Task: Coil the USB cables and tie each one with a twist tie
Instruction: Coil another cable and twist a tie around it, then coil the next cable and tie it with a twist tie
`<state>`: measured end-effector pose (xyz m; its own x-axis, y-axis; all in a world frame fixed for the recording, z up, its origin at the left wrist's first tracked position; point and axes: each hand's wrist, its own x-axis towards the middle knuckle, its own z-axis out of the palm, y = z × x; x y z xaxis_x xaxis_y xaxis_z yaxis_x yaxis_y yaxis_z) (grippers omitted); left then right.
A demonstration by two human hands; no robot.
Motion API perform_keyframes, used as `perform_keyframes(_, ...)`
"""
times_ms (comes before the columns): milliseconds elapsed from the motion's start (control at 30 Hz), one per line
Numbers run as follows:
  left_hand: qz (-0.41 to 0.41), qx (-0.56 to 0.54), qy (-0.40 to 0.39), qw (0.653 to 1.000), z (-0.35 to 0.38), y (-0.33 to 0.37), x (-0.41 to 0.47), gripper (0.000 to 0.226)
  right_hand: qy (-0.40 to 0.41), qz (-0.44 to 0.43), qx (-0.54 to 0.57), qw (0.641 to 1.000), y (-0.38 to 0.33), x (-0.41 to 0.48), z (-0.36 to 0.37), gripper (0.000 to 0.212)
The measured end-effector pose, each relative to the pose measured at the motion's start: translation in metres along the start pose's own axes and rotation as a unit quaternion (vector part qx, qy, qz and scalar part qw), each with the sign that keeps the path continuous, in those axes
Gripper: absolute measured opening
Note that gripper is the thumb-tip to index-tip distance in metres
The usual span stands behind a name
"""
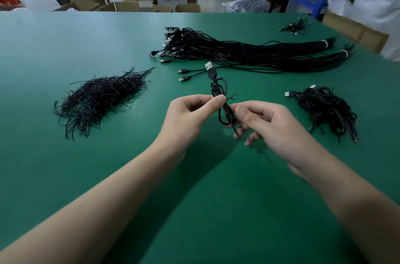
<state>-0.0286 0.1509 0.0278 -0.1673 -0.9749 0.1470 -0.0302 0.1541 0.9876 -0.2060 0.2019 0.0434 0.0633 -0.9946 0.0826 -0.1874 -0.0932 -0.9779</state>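
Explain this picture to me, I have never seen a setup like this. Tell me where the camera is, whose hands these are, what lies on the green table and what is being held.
There is no machine here. A person wears one wide-angle camera on the head, looking forward and down, so both bare arms reach in from the bottom edge. The left hand and the right hand together hold a coiled USB cable above the green table, plug pointing away. A thin twist tie sits at its middle, ends sticking out. On the table, a loose pile of twist ties lies to the left, a long bundle of uncoiled cables lies at the back, and a heap of coiled cables lies to the right.
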Motion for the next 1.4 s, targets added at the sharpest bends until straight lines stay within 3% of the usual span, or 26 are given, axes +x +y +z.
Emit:
perform_keyframes(133,-0.013,-0.015,-0.005,1.000,0.004,-0.006,0.008,0.027,0.011,0.025,-0.024,0.999,0.002,0.000,-0.011,0.038)
perform_keyframes(300,-0.001,-0.014,-0.079,0.997,0.029,-0.003,0.015,0.016,0.039,0.035,-0.027,0.998,0.005,0.008,-0.018,0.027)
perform_keyframes(400,0.010,0.044,-0.083,0.996,0.033,-0.005,0.034,0.020,0.095,0.031,-0.114,0.988,-0.001,0.014,-0.046,0.023)
perform_keyframes(467,0.021,0.137,-0.055,0.989,0.024,-0.011,0.052,0.020,0.162,0.018,-0.297,0.941,-0.005,0.019,-0.080,0.023)
perform_keyframes(533,0.038,0.262,-0.017,0.964,0.010,-0.018,0.072,0.021,0.221,0.022,-0.480,0.849,-0.010,0.023,-0.114,0.023)
perform_keyframes(600,0.039,0.351,0.017,0.936,-0.003,-0.025,0.091,0.030,0.258,0.029,-0.569,0.780,-0.009,0.028,-0.140,0.022)
perform_keyframes(667,0.029,0.413,0.044,0.909,-0.014,-0.034,0.110,0.041,0.271,0.049,-0.614,0.739,-0.006,0.031,-0.157,0.023)
perform_keyframes(767,0.007,0.495,0.063,0.866,-0.026,-0.045,0.132,0.048,0.243,0.094,-0.653,0.711,0.000,0.032,-0.164,0.023)
perform_keyframes(967,-0.010,0.528,0.072,0.846,-0.035,-0.049,0.154,0.032,0.183,0.108,-0.663,0.717,-0.006,0.036,-0.153,0.033)
perform_keyframes(1067,0.002,0.533,0.069,0.843,-0.036,-0.044,0.157,0.022,0.161,0.009,-0.623,0.765,-0.010,0.035,-0.137,0.023)
perform_keyframes(1167,-0.010,0.523,0.032,0.852,-0.035,-0.038,0.158,0.020,0.162,-0.066,-0.588,0.789,-0.010,0.035,-0.119,0.006)
perform_keyframes(1233,-0.049,0.438,0.007,0.897,-0.034,-0.034,0.157,0.021,0.149,-0.076,-0.545,0.822,-0.007,0.040,-0.106,0.006)
perform_keyframes(1300,-0.116,0.253,-0.041,0.960,-0.032,-0.028,0.153,0.021,0.132,-0.072,-0.487,0.861,-0.003,0.048,-0.091,0.006)
perform_keyframes(1400,-0.181,-0.002,-0.130,0.975,-0.029,-0.018,0.140,0.020,0.115,-0.048,-0.385,0.914,0.005,0.063,-0.068,0.005)
